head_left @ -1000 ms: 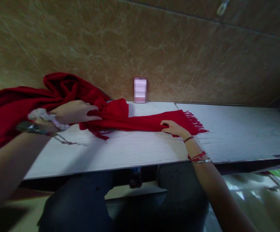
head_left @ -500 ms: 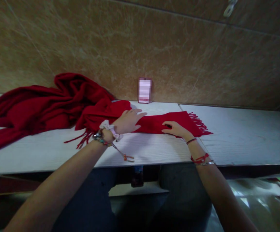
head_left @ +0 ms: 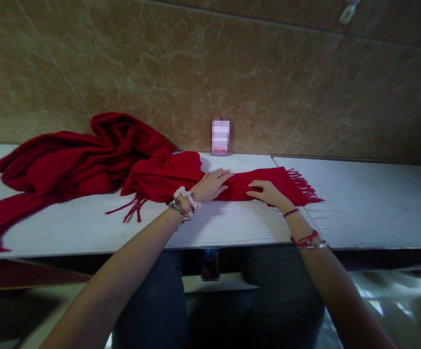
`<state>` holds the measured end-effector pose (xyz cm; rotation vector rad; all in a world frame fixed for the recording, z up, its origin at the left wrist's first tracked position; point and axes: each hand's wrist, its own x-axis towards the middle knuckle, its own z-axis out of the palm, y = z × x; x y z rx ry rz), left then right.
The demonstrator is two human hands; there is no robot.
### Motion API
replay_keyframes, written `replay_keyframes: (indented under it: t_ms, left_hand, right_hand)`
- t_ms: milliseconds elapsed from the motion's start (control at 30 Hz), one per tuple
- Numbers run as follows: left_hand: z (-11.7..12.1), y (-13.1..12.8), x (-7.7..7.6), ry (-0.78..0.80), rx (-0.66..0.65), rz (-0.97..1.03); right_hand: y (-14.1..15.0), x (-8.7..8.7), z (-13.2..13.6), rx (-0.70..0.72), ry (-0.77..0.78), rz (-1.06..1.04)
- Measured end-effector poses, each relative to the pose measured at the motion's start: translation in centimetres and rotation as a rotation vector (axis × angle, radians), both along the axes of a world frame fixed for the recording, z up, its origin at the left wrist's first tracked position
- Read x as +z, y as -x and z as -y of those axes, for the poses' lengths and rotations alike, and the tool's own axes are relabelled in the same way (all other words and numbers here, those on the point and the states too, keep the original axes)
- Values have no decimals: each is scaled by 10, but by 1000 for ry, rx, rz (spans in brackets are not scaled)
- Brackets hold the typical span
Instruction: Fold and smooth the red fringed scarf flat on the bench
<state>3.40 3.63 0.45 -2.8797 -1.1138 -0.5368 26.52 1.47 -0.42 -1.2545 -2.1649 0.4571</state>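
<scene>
A red scarf (head_left: 83, 160) lies along the white tabletop, heaped and wrinkled on the left, with a flatter folded strip running right to a fringed end. My left hand (head_left: 213, 186) rests on this strip near its middle, fingers stretched out and pointing right; a ring, a scrunchie and beaded bracelets are on that arm. Close to the fringe, my right hand (head_left: 268, 193) touches the strip from the near side, its fingers slightly bent and thumb apart from them. Some cloth under both palms is hidden.
A phone (head_left: 221, 137) with a lit, blurred screen leans upright against the brown tiled wall (head_left: 286, 87) behind the white tabletop (head_left: 373, 203). The table's front edge runs just above my legs (head_left: 283, 291). A second blurred object (head_left: 210, 264) shows below that edge.
My left hand has slid right along the scarf strip, closer to my right hand. The right hand stays in about the same place on the cloth. The view has shifted slightly.
</scene>
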Motion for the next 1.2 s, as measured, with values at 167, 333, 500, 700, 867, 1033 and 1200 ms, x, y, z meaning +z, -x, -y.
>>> replay_keyframes:
  t_ms: [167,333,500,700,867,1033,1200]
  left_hand:
    - [-2,-7,-1,77,42,-39]
    - [1,-8,9,60,-3,-47]
    - [1,-8,11,17,1,86]
    - [4,-14,-2,125,1,42]
    - [2,-16,-3,171,15,-1]
    - [-2,-17,-2,101,-53,42]
    - [0,-19,-6,152,-85,101]
  right_hand:
    - [1,0,0,-1,-15,16]
    - [-2,-3,-3,-9,-32,6]
    - [-3,-3,-2,-21,-63,-43]
    - [2,4,3,18,-108,-51]
    - [3,9,8,43,-138,-27]
    - [4,10,10,61,-157,-10]
    - [3,10,9,59,-178,-17]
